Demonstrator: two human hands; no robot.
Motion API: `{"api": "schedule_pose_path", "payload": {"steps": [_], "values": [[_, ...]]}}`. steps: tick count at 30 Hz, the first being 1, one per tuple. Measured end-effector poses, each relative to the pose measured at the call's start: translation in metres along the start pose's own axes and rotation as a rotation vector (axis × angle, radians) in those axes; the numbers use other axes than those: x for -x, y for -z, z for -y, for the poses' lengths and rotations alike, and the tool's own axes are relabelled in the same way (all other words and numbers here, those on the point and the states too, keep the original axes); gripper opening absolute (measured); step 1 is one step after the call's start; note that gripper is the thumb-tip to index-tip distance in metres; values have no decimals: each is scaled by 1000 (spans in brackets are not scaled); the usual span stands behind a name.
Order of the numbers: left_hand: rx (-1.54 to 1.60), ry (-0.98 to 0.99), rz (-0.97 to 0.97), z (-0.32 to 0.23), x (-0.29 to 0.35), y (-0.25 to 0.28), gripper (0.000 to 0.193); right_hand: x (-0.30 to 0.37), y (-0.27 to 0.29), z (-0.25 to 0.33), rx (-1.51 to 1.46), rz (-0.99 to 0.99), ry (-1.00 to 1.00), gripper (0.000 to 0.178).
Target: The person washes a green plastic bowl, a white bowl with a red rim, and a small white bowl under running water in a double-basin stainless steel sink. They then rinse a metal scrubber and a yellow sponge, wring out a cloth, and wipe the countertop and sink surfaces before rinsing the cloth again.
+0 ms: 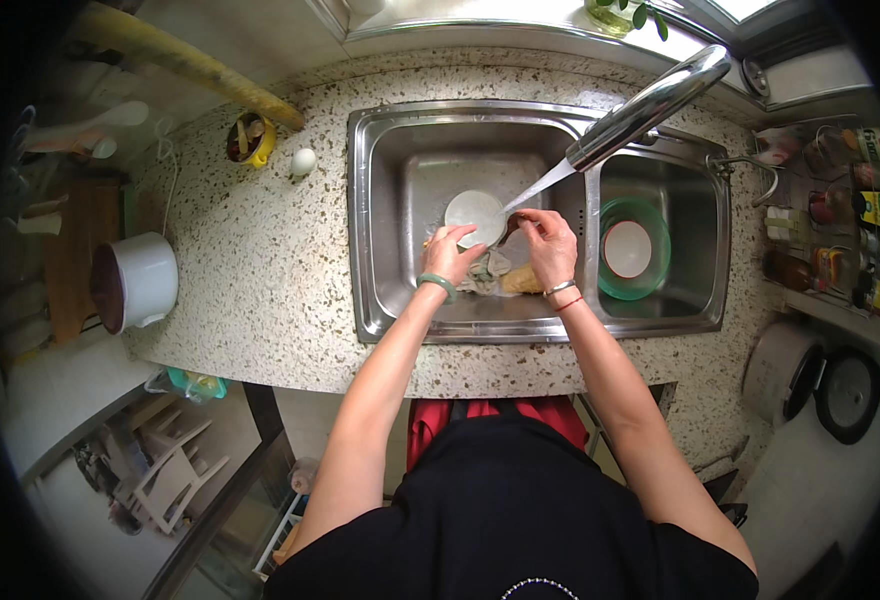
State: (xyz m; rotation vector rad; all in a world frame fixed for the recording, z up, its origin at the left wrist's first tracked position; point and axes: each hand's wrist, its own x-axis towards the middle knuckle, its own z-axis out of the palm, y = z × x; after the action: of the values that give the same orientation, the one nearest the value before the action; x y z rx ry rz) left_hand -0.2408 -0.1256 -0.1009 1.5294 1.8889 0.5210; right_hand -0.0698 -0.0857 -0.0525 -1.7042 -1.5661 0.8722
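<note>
Both my hands are down in the large left basin of the steel sink (pixel 380 230). A small white bowl (pixel 473 208) sits in the basin, and my left hand (pixel 447 256) has its thumb and fingers on the bowl's near rim. To its right, my right hand (pixel 552 246) is closed in a pinch; a dark, thin piece shows at its fingertips, too small to name. Water runs from the chrome faucet (pixel 650 108) down between the bowl and my right fingers. Below my hands lie a crumpled greyish cloth (pixel 484 272) and a yellowish, sponge-like piece (pixel 522 281).
In the right basin, a white bowl (pixel 627 248) sits inside a green basin (pixel 657 272). On the left counter stand a yellow cup (pixel 258 150), an egg (pixel 303 161) and a white pot (pixel 150 280). Bottles on a rack (pixel 840 220) and a round dark lid (pixel 849 394) are at right.
</note>
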Motion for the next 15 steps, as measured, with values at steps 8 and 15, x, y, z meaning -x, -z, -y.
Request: {"api": "schedule_pose_path", "payload": {"steps": [8,15], "values": [[218,-244,-221,-72,11,66,15,9,32,76,179,-26,409,11],[459,-22,228,-88,26,127,77,3,41,114,-539,193,163,8]]}}
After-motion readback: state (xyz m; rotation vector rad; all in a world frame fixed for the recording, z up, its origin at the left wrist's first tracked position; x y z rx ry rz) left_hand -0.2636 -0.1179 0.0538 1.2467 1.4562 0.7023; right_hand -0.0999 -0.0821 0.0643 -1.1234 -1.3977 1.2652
